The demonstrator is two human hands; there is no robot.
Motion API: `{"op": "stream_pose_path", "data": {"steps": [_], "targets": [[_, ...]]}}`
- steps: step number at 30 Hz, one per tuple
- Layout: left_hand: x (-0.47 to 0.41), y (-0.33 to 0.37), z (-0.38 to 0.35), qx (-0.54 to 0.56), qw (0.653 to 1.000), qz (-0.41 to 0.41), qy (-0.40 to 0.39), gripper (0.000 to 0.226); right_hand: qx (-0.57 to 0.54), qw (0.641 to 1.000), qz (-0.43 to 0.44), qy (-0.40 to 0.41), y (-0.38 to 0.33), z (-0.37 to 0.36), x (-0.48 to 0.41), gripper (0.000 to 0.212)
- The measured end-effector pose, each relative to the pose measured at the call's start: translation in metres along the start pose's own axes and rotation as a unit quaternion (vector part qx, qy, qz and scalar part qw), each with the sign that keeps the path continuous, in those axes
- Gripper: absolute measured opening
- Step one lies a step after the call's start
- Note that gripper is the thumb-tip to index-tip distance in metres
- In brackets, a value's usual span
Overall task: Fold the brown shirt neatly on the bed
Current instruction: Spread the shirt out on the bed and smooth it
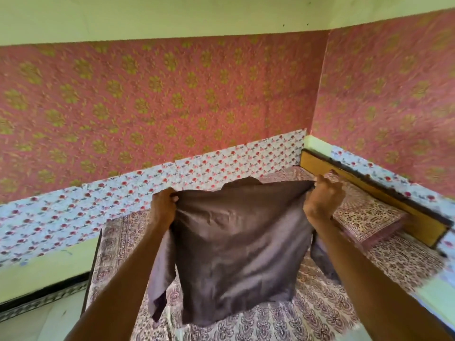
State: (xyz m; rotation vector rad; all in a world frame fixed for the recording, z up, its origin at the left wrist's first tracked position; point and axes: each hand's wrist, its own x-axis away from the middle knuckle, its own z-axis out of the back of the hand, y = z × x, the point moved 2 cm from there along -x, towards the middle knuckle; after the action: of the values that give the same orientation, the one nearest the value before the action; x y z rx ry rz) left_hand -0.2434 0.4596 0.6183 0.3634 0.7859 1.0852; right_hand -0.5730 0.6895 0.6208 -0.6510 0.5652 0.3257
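The bed (307, 303) fills the lower centre and lower right of the frame, covered by a printed sheet, with a matching pillow (366, 220) at right centre beside the yellow headboard (369, 193). The brown shirt (236, 247) hangs in the middle of the frame, clear of the bed, its long axis vertical: shoulders at the top, hem at the bottom, one sleeve drooping at each side. The left hand (163, 205) pinches the shoulder at centre left; the right hand (322, 195) pinches the opposite shoulder at centre right. Each grip is pressed together on fabric. Both hands sit at nearly equal height. The shirt body lies directly below both grips, so lowering it should lay it flat lengthwise on the sheet.
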Motion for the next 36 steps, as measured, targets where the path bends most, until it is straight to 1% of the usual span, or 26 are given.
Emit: {"op": "stream_pose_path", "data": {"steps": [2, 3, 4, 6, 7, 9, 11, 13, 16, 18, 20, 22, 23, 25, 27, 30, 31, 32, 34, 36], "targets": [[0.015, 0.007, 0.003, 0.078, 0.992, -0.017, 0.102, 0.020, -0.099, 0.993, -0.049, 0.036, 0.019, -0.005, 0.010, 0.022], [0.022, 0.009, 0.004, 0.106, 0.984, -0.034, 0.139, 0.022, -0.153, 0.984, -0.065, 0.057, 0.028, -0.007, 0.015, 0.027], [0.028, 0.009, 0.000, 0.112, 0.983, -0.052, 0.137, 0.026, -0.180, 0.979, -0.075, 0.054, 0.035, -0.009, 0.018, 0.030], [0.042, -0.001, -0.019, 0.085, 0.991, -0.066, 0.077, 0.039, -0.156, 0.983, -0.098, 0.015, 0.045, -0.015, 0.025, 0.029], [0.049, -0.009, -0.028, 0.075, 0.993, -0.062, 0.061, 0.046, -0.140, 0.984, -0.108, 0.006, 0.051, -0.020, 0.030, 0.027], [0.063, -0.018, -0.037, 0.092, 0.991, -0.044, 0.085, 0.053, -0.144, 0.981, -0.131, 0.018, 0.060, -0.027, 0.041, 0.021], [0.073, -0.019, -0.043, 0.119, 0.983, -0.008, 0.138, 0.051, -0.160, 0.975, -0.144, 0.051, 0.065, -0.038, 0.054, 0.014], [0.079, -0.020, -0.053, 0.142, 0.974, 0.016, 0.177, 0.046, -0.174, 0.973, -0.137, 0.068, 0.064, -0.051, 0.064, 0.017], [0.076, -0.023, -0.071, 0.162, 0.961, 0.053, 0.216, 0.045, -0.189, 0.965, -0.158, 0.086, 0.059, -0.068, 0.067, 0.018], [0.073, -0.023, -0.083, 0.167, 0.957, 0.052, 0.232, 0.042, -0.190, 0.962, -0.171, 0.100, 0.056, -0.079, 0.066, 0.016], [0.063, -0.027, -0.101, 0.156, 0.959, 0.051, 0.230, 0.042, -0.180, 0.961, -0.185, 0.101, 0.054, -0.099, 0.063, 0.017], [0.045, -0.038, -0.128, 0.129, 0.971, 0.071, 0.188, 0.047, -0.147, 0.969, -0.179, 0.089, 0.054, -0.122, 0.058, 0.019], [0.035, -0.045, -0.142, 0.102, 0.980, 0.079, 0.152, 0.048, -0.115, 0.977, -0.169, 0.067, 0.055, -0.135, 0.055, 0.020], [0.011, -0.068, -0.178, 0.032, 0.995, 0.078, 0.060, 0.048, -0.022, 0.989, -0.147, -0.022, 0.062, -0.177, 0.052, 0.019], [-0.018, -0.097, -0.222, -0.018, 0.996, 0.083, -0.014, 0.044, 0.057, 0.983, -0.136, -0.111, 0.070, -0.234, 0.049, 0.021], [-0.039, -0.123, -0.267, -0.073, 0.990, 0.101, -0.071, 0.037, 0.107, 0.973, -0.083, -0.184, 0.076, -0.286, 0.055, 0.021], [-0.049, -0.135, -0.292, -0.095, 0.986, 0.102, -0.094, 0.033, 0.119, 0.968, -0.068, -0.210, 0.077, -0.313, 0.058, 0.023], [-0.056, -0.146, -0.317, -0.127, 0.979, 0.100, -0.127, 0.028, 0.129, 0.958, -0.068, -0.245, 0.078, -0.340, 0.063, 0.027], [-0.064, -0.163, -0.356, -0.217, 0.952, 0.100, -0.193, 0.016, 0.134, 0.936, -0.090, -0.312, 0.080, -0.379, 0.072, 0.031], [-0.073, -0.185, -0.394, -0.269, 0.932, 0.097, -0.222, 0.007, 0.118, 0.922, -0.108, -0.353, 0.087, -0.423, 0.085, 0.029]]}}
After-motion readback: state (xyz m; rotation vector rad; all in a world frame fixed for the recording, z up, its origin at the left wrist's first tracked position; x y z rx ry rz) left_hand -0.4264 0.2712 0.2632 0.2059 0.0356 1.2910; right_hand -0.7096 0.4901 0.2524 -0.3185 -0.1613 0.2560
